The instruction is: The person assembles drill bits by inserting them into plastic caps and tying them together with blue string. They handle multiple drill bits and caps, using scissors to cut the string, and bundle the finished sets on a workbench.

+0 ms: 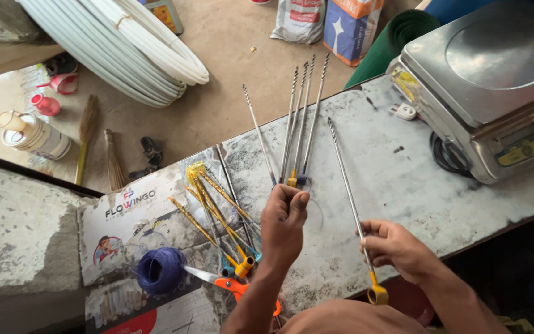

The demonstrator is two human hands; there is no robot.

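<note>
I see my left hand (pixel 284 218) clenched around the lower ends of a fan of long, thin, twist-tipped metal drill rods (pixel 298 117), which spread upward beyond the fingers, likely bunched so they stay together. My right hand (pixel 397 247) pinches one more long steel rod with a yellow plastic end cap (pixel 350 198), kept apart from the bunch. It runs from below the fingers, cap nearest me, to a spiral tip above. Left of my left fingers lie orange-handled scissors (pixel 227 282) and a blue thread ball (pixel 159 270).

bright, even daylight from above; soft short shadows on the counter (pixel 403 185), sharp focus, slight wide-angle bending at edges.
</note>
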